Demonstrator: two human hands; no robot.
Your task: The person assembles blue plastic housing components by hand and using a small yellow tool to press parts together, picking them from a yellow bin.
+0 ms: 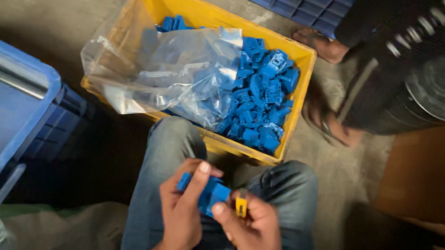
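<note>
Head view: the left hand (181, 209) pinches a blue part (211, 194) over the lap, thumb on top. The right hand (253, 234) grips a small yellow piece (241, 206) between fingertips, touching the blue part's edge. This looks like the fitting step; seating the piece would call for squaring it to the part and pressing. Ahead on the concrete floor, a yellow crate (152, 6) holds many more hard moulded blue parts (261, 98), half under a crinkled clear bag (171, 70). Another person's sandalled foot (319, 41) stands beyond.
</note>
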